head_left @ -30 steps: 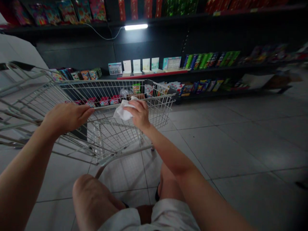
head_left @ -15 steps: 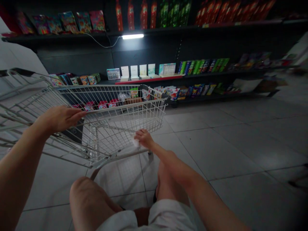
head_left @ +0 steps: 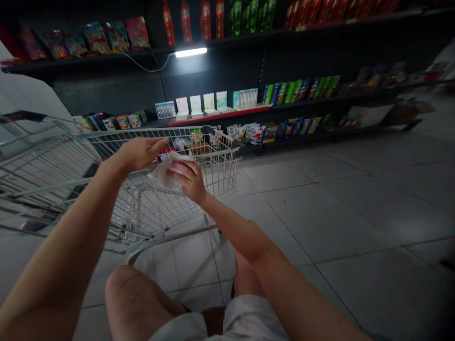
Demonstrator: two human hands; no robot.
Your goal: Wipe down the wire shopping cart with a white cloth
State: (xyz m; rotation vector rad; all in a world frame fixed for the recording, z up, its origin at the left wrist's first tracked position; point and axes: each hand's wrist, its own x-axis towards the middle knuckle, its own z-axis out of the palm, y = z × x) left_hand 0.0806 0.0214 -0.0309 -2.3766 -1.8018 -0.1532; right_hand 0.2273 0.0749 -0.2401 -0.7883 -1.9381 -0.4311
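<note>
Head-camera view over a wire shopping cart [head_left: 222,177] in a store aisle. The right hand [head_left: 188,177] is clenched around a crumpled white tissue [head_left: 164,174], which sticks out past the thumb side of the hand and sits over the cart's near rim. The left hand [head_left: 142,153] is released: open, palm down, fingers extended, just beside the tissue without touching it and raised above the cart. Packaged goods [head_left: 197,149] lie at the far end of the basket. Beyond the cart stand dark store shelves [head_left: 270,110] holding cards and colourful packets, above a grey tiled floor [head_left: 320,222]. The person's bare knee [head_left: 131,293] and pale shorts [head_left: 249,319] appear at the bottom.
</note>
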